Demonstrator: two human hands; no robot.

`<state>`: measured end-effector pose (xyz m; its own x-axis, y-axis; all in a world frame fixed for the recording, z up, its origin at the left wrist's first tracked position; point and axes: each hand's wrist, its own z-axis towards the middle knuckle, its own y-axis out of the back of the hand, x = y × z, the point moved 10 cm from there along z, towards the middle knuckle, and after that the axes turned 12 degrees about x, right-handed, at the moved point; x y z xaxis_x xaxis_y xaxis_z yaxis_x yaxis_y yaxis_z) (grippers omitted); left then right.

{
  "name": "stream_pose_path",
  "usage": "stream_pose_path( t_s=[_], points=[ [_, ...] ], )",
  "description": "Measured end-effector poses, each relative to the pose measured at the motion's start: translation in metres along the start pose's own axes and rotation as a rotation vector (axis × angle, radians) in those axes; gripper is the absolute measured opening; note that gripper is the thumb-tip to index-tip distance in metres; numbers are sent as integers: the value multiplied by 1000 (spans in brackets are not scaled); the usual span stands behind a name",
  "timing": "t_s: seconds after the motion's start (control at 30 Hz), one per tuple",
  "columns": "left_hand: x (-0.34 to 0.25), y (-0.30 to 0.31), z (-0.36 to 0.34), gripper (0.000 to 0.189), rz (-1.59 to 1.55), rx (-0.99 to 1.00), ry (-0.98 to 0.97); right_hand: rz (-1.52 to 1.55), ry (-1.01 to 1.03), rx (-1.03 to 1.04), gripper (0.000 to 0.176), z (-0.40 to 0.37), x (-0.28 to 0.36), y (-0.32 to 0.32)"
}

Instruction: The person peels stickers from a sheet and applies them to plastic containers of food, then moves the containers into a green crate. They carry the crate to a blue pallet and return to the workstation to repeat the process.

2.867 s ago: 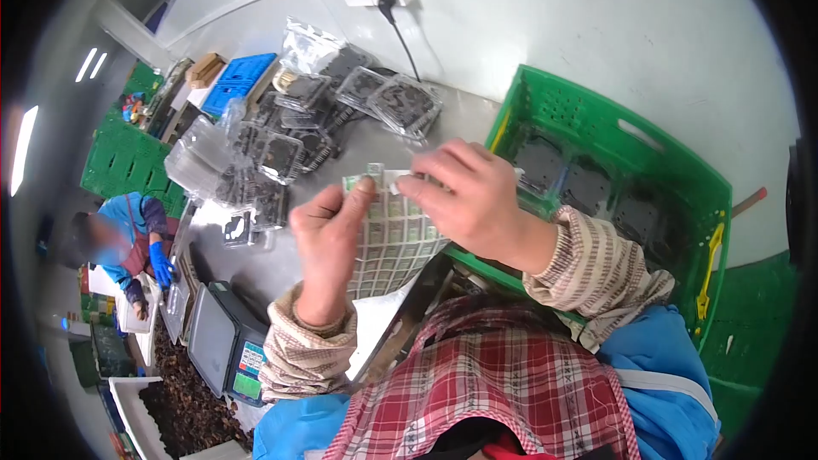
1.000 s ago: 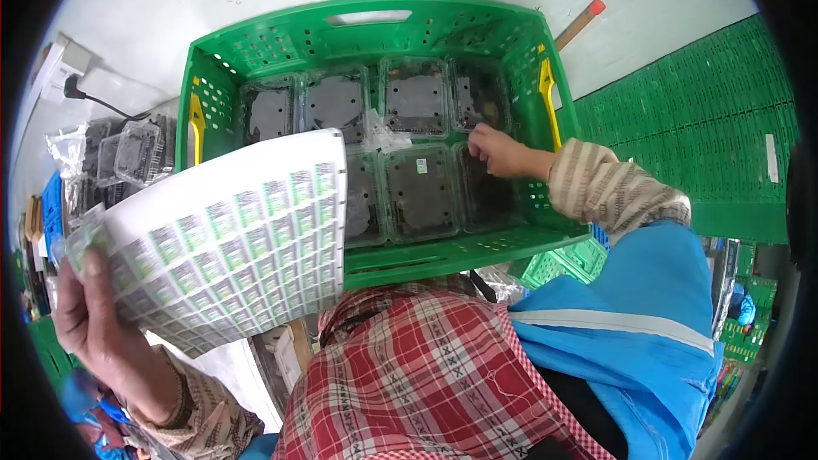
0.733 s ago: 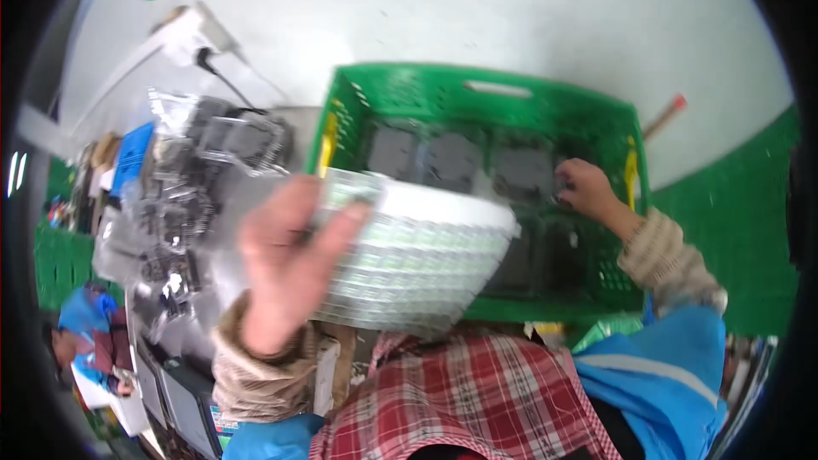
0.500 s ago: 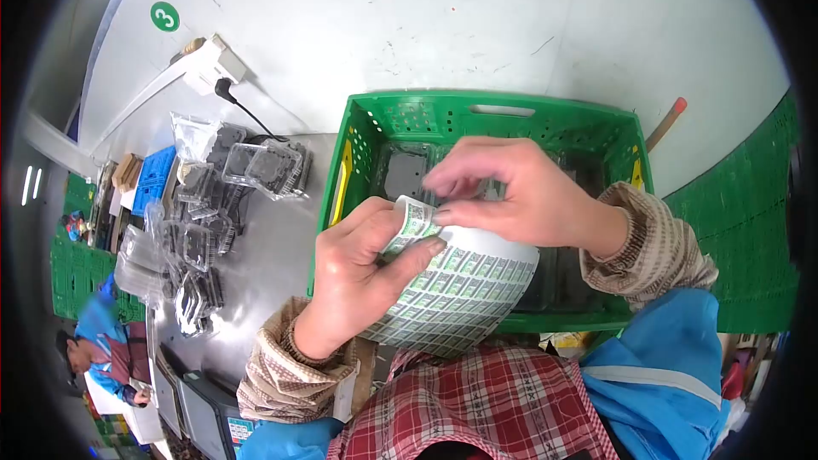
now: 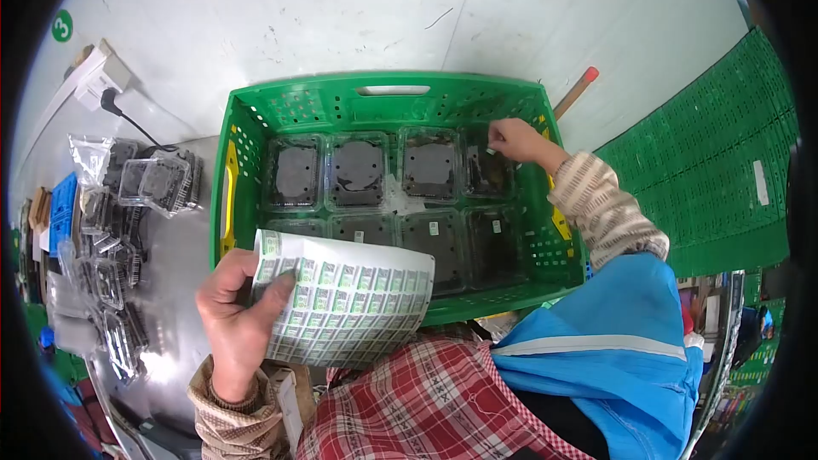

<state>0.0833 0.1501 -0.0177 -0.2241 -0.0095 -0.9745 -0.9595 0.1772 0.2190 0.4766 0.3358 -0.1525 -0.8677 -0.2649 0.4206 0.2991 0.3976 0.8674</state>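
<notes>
My left hand (image 5: pixel 237 313) pinches a curled sheet of green-and-white stickers (image 5: pixel 362 285) by its left edge, thumb on the printed face. The sheet hangs over the near left part of a green plastic crate (image 5: pixel 392 79). Inside, several clear-lidded plastic boxes (image 5: pixel 430 163) with dark contents stand in two rows. Fingers pinched together, my right hand (image 5: pixel 516 140) is at the far right box (image 5: pixel 487 175); a small pale sticker (image 5: pixel 491 152) shows at its fingertips. Small labels are on three near-row boxes, one being the right-hand box (image 5: pixel 497 247). The sheet partly covers the near left boxes.
Left of the crate, a metal table (image 5: pixel 183 290) holds piles of clear plastic boxes (image 5: pixel 158 181). A power strip (image 5: pixel 102 77) with a black plug is by the white wall (image 5: pixel 383 8). At right are green crates (image 5: pixel 690 170) and a red-tipped stick (image 5: pixel 576 92).
My right hand has left the sticker sheet and moved right to the far right box, a small sticker at its fingertips. My left hand still holds the sheet. The view has shifted right.
</notes>
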Motion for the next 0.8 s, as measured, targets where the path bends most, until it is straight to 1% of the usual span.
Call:
stream_pose_path(
  t_s=[0.07, 0.1, 0.17, 0.2, 0.27, 0.3, 0.33, 0.37, 0.4, 0.43, 0.47, 0.5, 0.53, 0.57, 0.6, 0.63, 0.7, 0.73, 0.77, 0.8],
  points=[
    [-20, -6, -2, 13, 64, -2, -140, -256, -152, 180, 13, 18, -31, -20],
    [-24, -8, -1, 13, 72, -9, -139, -254, -142, 179, 13, 27, -38, -21],
    [-27, -8, 0, 9, -25, -46, -116, -202, -108, 261, 15, 43, -51, -33],
    [-29, -8, 3, 9, -18, -54, -115, -199, -97, 260, 15, 48, -58, -40],
    [-34, -4, 9, 6, 42, -59, -141, -227, -76, 141, 21, 48, -76, -44],
    [-43, -2, 2, 7, 86, -104, -193, -320, -61, -60, 24, 44, -66, -32],
    [-50, -2, 0, 8, 181, -39, -228, -398, -47, -268, 26, 32, -37, -18],
    [-58, -4, 0, 11, 272, -33, -293, -324, -79, -242, 25, 38, -22, -14],
    [-64, -5, -4, 12, 284, -43, -334, -246, -111, -211, 24, 34, 9, 5],
    [-66, -9, -4, 12, 258, 15, -341, 155, -8, -131, 21, 28, 55, 13],
    [-69, -10, -6, 13, 254, 25, -357, 550, 97, -32, 18, 19, 116, 16],
    [-70, -11, -6, 14, 268, 39, -365, 785, 322, 21, 21, -8, 187, 26],
    [-71, -13, -6, 14, 283, 54, -373, 887, 552, 12, 18, -34, 250, 36],
    [-71, -14, -5, 14, 292, 55, -367, 791, 686, 14, 18, -53, 296, 42],
    [-73, -15, -5, 14, 294, 39, -383, 684, 815, 15, 18, -68, 328, 47],
    [-75, -15, -5, 14, 295, 23, -399, 686, 816, 15, 18, -69, 338, 49],
    [-79, -15, -6, 14, 344, 13, -386, 512, 878, 101, 24, -74, 361, 41],
    [-81, -15, -6, 14, 392, 3, -375, 514, 880, 101, 24, -74, 362, 40],
    [-81, -14, -4, 14, 394, 3, -373, 503, 888, 40, 23, -75, 362, 40],
    [-86, -14, -5, 14, 449, -12, -423, 491, 896, -20, 22, -77, 362, 41]
  ],
)
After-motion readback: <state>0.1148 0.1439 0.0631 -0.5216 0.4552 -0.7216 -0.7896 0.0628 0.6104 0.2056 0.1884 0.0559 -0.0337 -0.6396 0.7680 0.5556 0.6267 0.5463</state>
